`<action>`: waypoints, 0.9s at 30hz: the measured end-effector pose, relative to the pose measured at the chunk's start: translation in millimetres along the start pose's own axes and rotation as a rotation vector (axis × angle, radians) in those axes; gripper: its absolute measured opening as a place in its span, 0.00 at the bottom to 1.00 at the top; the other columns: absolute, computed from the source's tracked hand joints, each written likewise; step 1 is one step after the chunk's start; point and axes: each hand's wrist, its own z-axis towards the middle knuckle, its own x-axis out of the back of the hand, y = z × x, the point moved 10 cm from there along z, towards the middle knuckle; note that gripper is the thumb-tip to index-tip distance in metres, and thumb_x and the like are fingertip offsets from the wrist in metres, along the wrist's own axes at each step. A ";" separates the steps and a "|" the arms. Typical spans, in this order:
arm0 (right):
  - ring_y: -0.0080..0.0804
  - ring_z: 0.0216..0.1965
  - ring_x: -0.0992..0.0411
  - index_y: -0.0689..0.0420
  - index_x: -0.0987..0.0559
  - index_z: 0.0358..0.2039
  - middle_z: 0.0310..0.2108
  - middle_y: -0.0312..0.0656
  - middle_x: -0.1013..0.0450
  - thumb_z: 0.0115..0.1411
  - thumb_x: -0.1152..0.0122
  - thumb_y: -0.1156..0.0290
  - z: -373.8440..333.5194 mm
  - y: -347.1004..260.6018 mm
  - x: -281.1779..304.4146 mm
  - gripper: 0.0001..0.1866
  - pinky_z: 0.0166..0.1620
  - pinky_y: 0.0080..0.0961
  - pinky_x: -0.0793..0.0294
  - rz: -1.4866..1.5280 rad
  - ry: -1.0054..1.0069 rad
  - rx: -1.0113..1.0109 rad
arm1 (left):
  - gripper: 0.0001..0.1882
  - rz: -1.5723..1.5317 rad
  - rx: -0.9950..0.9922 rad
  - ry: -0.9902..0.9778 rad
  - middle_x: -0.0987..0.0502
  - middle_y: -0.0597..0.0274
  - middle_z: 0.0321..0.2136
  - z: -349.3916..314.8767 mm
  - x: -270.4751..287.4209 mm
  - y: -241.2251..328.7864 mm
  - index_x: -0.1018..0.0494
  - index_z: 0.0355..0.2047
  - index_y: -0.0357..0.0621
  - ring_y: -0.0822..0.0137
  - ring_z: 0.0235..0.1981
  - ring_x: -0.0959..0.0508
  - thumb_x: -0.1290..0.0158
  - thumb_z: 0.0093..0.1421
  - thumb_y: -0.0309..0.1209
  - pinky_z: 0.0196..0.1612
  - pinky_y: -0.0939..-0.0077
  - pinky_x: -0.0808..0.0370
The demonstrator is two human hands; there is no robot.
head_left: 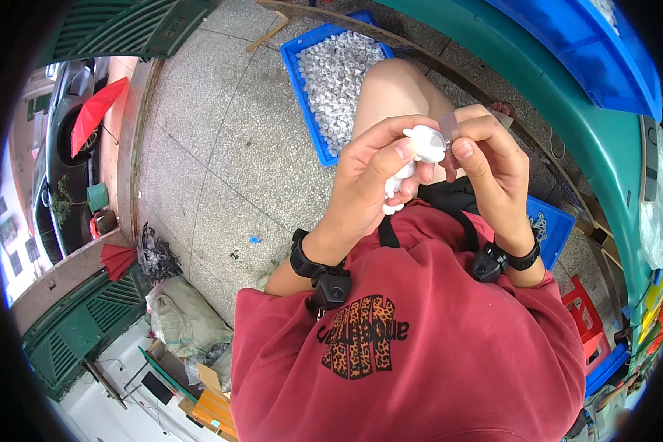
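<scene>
Between the fingers and thumb of my left hand (365, 169) are small white moulded pieces. The uppermost white piece (426, 144) is rounded, with little knobs like ears and a hollow side facing right. More white shows lower, by the palm. My right hand (497, 162) is closed, thumb against fingers, around a small brownish see-through strip (448, 127). That strip stands upright right beside the rim of the white piece; whether they touch I cannot tell. Both hands are raised close together above my lap.
Ahead, a blue crate (307, 103) holds many small white pieces. To the right sits a blue tray (560, 221) with small metal bits, near a red stool (583, 313). A green table edge (567, 110) curves along the right, carrying a blue bin (604, 62). Sacks (188, 317) lie at left.
</scene>
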 end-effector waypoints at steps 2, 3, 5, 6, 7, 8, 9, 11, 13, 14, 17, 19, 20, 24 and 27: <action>0.16 0.23 0.37 0.64 0.29 0.30 0.31 0.38 0.34 0.58 0.50 0.77 -0.5 0.7 0.1 0.04 0.24 0.12 0.36 -0.002 -0.001 -0.007 | 0.15 0.009 -0.007 0.002 0.29 0.63 0.24 -0.4 -0.8 0.6 0.33 0.45 0.37 0.84 0.18 0.35 0.56 0.60 0.31 0.16 0.94 0.43; 0.16 0.23 0.37 0.64 0.29 0.30 0.31 0.38 0.34 0.58 0.50 0.77 -0.5 1.4 -0.1 0.04 0.24 0.12 0.36 -0.003 -0.004 -0.013 | 0.16 0.018 -0.017 0.004 0.29 0.63 0.24 -0.4 -0.9 1.4 0.33 0.45 0.37 0.84 0.18 0.36 0.56 0.60 0.32 0.16 0.94 0.43; 0.16 0.23 0.37 0.64 0.29 0.30 0.30 0.39 0.34 0.58 0.49 0.77 -0.1 0.4 0.8 0.04 0.24 0.12 0.36 -0.022 0.006 0.002 | 0.16 0.024 -0.026 0.000 0.29 0.63 0.24 -0.1 -1.2 2.0 0.34 0.46 0.37 0.84 0.18 0.36 0.56 0.60 0.32 0.17 0.95 0.43; 0.16 0.23 0.37 0.64 0.29 0.30 0.30 0.39 0.34 0.58 0.49 0.76 0.1 -1.1 1.4 0.04 0.24 0.12 0.36 -0.042 0.015 0.018 | 0.16 0.031 -0.035 -0.003 0.29 0.63 0.24 0.0 -1.5 3.1 0.34 0.46 0.37 0.84 0.18 0.36 0.56 0.60 0.32 0.17 0.95 0.43; 0.16 0.23 0.37 0.64 0.29 0.30 0.30 0.39 0.34 0.58 0.49 0.76 0.2 -1.5 0.7 0.04 0.24 0.12 0.36 -0.041 0.015 0.017 | 0.16 0.031 -0.035 -0.002 0.29 0.63 0.24 0.1 -1.3 3.3 0.34 0.46 0.37 0.84 0.18 0.36 0.56 0.60 0.32 0.17 0.95 0.43; 0.16 0.24 0.37 0.64 0.29 0.30 0.30 0.39 0.34 0.58 0.49 0.76 0.2 -1.1 0.9 0.04 0.24 0.12 0.36 -0.041 0.026 0.008 | 0.16 0.039 -0.038 -0.009 0.29 0.63 0.24 0.3 -1.5 3.9 0.34 0.46 0.37 0.84 0.18 0.36 0.56 0.59 0.32 0.17 0.95 0.43; 0.16 0.24 0.37 0.64 0.29 0.30 0.30 0.39 0.34 0.58 0.49 0.76 0.2 -0.4 1.4 0.04 0.24 0.12 0.36 -0.040 0.038 -0.001 | 0.16 0.047 -0.042 -0.016 0.29 0.63 0.24 0.3 -1.9 4.4 0.34 0.46 0.37 0.84 0.18 0.36 0.55 0.59 0.32 0.17 0.95 0.43; 0.16 0.24 0.37 0.64 0.29 0.30 0.29 0.38 0.34 0.58 0.49 0.76 0.1 -0.2 1.4 0.04 0.24 0.12 0.36 -0.045 0.041 0.002 | 0.16 0.047 -0.043 -0.009 0.29 0.63 0.24 0.2 -1.0 4.4 0.34 0.46 0.37 0.84 0.18 0.36 0.55 0.59 0.31 0.17 0.95 0.43; 0.16 0.24 0.37 0.64 0.29 0.30 0.29 0.38 0.34 0.58 0.49 0.76 0.1 0.6 1.6 0.04 0.24 0.12 0.36 -0.050 0.044 0.004 | 0.16 0.047 -0.044 -0.002 0.29 0.63 0.24 -0.2 0.1 4.3 0.34 0.46 0.37 0.84 0.18 0.36 0.55 0.59 0.31 0.17 0.95 0.43; 0.16 0.23 0.37 0.64 0.29 0.30 0.29 0.38 0.34 0.58 0.49 0.76 -0.1 1.4 1.3 0.04 0.24 0.12 0.36 -0.054 0.040 0.003 | 0.16 0.070 -0.058 -0.004 0.29 0.63 0.24 -0.4 -0.1 5.7 0.34 0.46 0.36 0.84 0.18 0.37 0.55 0.59 0.31 0.17 0.94 0.43; 0.16 0.23 0.37 0.64 0.29 0.30 0.29 0.38 0.34 0.58 0.49 0.76 -0.1 4.1 -0.4 0.04 0.24 0.12 0.36 -0.037 0.032 -0.008 | 0.16 0.112 -0.083 -0.008 0.28 0.63 0.25 -0.6 -0.5 8.3 0.34 0.47 0.36 0.85 0.18 0.37 0.54 0.59 0.30 0.17 0.94 0.43; 0.16 0.23 0.37 0.63 0.29 0.30 0.30 0.39 0.34 0.58 0.49 0.76 -0.1 5.6 -1.4 0.04 0.24 0.12 0.36 -0.015 0.027 -0.017 | 0.17 0.131 -0.095 -0.010 0.28 0.63 0.25 -0.6 -0.6 9.3 0.34 0.47 0.36 0.85 0.18 0.37 0.54 0.59 0.30 0.17 0.94 0.43; 0.17 0.24 0.36 0.64 0.29 0.31 0.30 0.39 0.33 0.58 0.49 0.76 -0.2 5.4 -1.5 0.04 0.24 0.13 0.36 -0.039 0.026 -0.011 | 0.16 0.124 -0.100 -0.003 0.28 0.63 0.25 -0.5 0.6 9.0 0.34 0.47 0.36 0.85 0.18 0.37 0.55 0.59 0.30 0.17 0.94 0.43; 0.19 0.24 0.34 0.65 0.30 0.33 0.33 0.43 0.32 0.59 0.51 0.76 -5.8 -14.3 12.8 0.05 0.25 0.13 0.34 0.043 0.194 0.212 | 0.16 0.102 -0.051 0.002 0.28 0.64 0.25 2.1 0.2 3.9 0.34 0.47 0.37 0.86 0.17 0.38 0.56 0.59 0.29 0.17 0.94 0.43; 0.22 0.26 0.32 0.65 0.30 0.34 0.34 0.46 0.30 0.59 0.51 0.77 -4.6 -24.1 5.1 0.05 0.29 0.15 0.31 -0.037 0.101 0.304 | 0.16 0.138 -0.048 -0.007 0.29 0.66 0.24 3.0 -1.6 3.0 0.35 0.48 0.37 0.87 0.16 0.39 0.56 0.60 0.29 0.16 0.94 0.44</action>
